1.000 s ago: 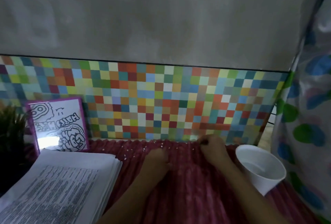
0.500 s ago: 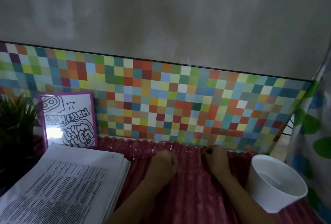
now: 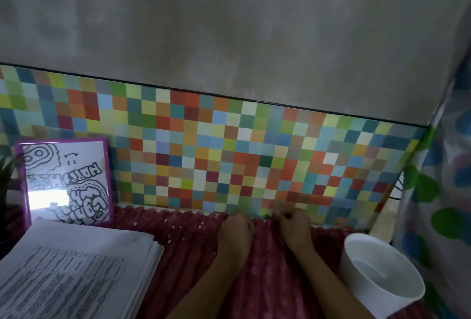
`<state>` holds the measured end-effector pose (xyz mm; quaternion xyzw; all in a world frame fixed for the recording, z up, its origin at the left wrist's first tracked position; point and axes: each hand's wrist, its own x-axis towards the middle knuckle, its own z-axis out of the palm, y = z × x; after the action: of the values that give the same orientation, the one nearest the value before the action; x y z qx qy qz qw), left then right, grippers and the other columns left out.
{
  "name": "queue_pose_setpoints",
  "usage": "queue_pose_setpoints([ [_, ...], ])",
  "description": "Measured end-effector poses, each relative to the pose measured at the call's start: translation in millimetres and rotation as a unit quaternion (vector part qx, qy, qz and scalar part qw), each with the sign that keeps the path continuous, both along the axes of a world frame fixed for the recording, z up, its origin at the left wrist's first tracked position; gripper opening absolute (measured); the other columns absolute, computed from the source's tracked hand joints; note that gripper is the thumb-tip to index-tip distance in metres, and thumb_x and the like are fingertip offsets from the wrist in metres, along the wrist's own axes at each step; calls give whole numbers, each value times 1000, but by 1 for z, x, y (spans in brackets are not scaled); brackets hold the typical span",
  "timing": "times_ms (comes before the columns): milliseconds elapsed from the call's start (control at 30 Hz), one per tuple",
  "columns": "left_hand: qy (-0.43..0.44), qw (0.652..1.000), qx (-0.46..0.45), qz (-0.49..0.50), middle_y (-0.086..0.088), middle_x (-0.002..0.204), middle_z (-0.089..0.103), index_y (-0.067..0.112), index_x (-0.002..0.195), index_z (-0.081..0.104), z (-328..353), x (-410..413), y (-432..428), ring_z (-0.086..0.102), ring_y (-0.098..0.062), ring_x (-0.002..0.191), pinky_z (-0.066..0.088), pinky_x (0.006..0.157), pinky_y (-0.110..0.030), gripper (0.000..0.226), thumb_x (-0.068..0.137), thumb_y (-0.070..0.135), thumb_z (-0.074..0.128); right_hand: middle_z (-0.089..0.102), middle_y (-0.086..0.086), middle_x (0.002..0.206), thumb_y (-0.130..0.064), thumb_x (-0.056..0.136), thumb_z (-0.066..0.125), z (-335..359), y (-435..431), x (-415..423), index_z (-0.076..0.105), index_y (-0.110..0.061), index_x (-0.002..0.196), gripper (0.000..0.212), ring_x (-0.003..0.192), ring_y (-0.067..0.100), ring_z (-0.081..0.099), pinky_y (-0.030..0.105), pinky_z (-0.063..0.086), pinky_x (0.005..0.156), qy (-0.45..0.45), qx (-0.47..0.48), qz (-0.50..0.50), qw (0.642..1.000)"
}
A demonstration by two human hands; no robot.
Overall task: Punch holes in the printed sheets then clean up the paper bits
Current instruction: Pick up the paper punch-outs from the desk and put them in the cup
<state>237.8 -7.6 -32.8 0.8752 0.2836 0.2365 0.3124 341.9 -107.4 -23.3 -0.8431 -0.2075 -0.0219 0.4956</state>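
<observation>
White paper bits (image 3: 201,225) lie scattered on the red ridged cloth (image 3: 267,267) near the counter's back edge, mostly left of the hands. The left hand (image 3: 235,229) rests on the cloth at that edge, knuckles up and fingers curled under; whether it holds any bits I cannot tell. The right hand (image 3: 295,227) is just beside it, fingertips bunched down against the foot of the tiled wall (image 3: 229,155); whether they pinch anything is not clear. The stack of printed sheets (image 3: 76,275) sits at the near left, well apart from the hands. A white cup (image 3: 377,293) stands to the right of the right forearm. A purple-framed drawing (image 3: 66,181) leans on the wall behind the stack, a plant (image 3: 6,178) to its left. A spotted curtain (image 3: 438,204) hangs at the right.
</observation>
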Motion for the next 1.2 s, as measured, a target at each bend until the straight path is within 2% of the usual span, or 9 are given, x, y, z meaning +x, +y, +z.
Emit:
queue_pose_setpoints([
  [167, 26, 999, 32, 18, -2, 101, 67, 12, 97, 70, -3, 7, 2, 65, -18, 94, 41, 72, -22, 24, 97, 13, 47, 72, 5, 67, -4, 78, 70, -13, 17, -5, 74, -5, 64, 15, 61, 17, 65, 34, 52, 60, -64, -84, 23, 994],
  [400, 88, 993, 70, -22, -10, 121, 64, 5, 115, 65, -2, 10, 9, 61, -22, 110, 47, 92, -29, 30, 100, 5, 39, 66, 10, 73, 7, 70, 60, -23, 21, -3, 69, -8, 62, 20, 65, 20, 58, 35, 51, 57, -175, -197, 8, 965],
  [500, 89, 992, 81, -37, -9, 120, 66, 6, 116, 66, -1, 7, 14, 62, -22, 109, 47, 91, -27, 32, 100, 7, 39, 68, 14, 81, 12, 69, 60, -16, 15, 2, 72, -3, 70, 18, 75, 25, 59, 33, 49, 64, -147, -149, -21, 978],
  [600, 82, 995, 37, -44, -8, 114, 68, 5, 110, 68, 4, 6, 18, 64, -22, 106, 47, 88, -27, 30, 100, 11, 40, 67, 10, 86, 5, 82, 59, 19, 4, -7, 67, -1, 83, 10, 80, 27, 62, 34, 50, 69, -140, -92, -44, 985],
  [767, 49, 996, -76, -16, -19, 98, 70, -4, 96, 68, 27, 2, 31, 67, -31, 96, 53, 82, -37, 25, 98, 16, 53, 56, 10, 73, -7, 92, 58, 120, -53, -17, 63, -3, 77, 16, 75, 27, 57, 27, 31, 61, -154, -112, -53, 980],
  [833, -21, 999, -34, -1, -16, 92, 69, 0, 90, 66, 45, -2, 15, 66, -29, 89, 52, 78, -38, 23, 99, 14, 51, 58, 7, 70, -8, 92, 60, 148, -92, -11, 70, 0, 79, 18, 76, 25, 56, 27, 33, 59, -140, -159, -37, 977],
  [933, -88, 991, -2, -104, -4, 84, 65, 12, 79, 64, 86, 2, -45, 62, -20, 80, 47, 72, -31, 23, 99, 17, 53, 69, 14, 79, -10, 88, 66, 163, -144, -3, 72, -2, 76, 15, 75, 23, 61, 32, 48, 68, -79, -238, -24, 968],
  [1067, -59, 960, 72, -264, -15, 91, 64, 4, 79, 64, 102, 26, -123, 61, -33, 87, 48, 73, -39, 24, 95, 13, 48, 62, 3, 58, 0, 84, 64, 152, -178, -7, 72, -6, 67, 20, 52, 9, 54, 19, 44, 51, -12, -298, 3, 954],
  [1200, -32, 957, 153, -244, -10, 82, 65, 9, 74, 70, 91, 31, -153, 62, -31, 86, 34, 65, -33, 16, 86, 13, 59, 59, 0, 54, 6, 85, 60, 138, -188, -13, 75, 5, 83, 15, 46, 7, 50, 12, 38, 40, 15, -299, 17, 954],
])
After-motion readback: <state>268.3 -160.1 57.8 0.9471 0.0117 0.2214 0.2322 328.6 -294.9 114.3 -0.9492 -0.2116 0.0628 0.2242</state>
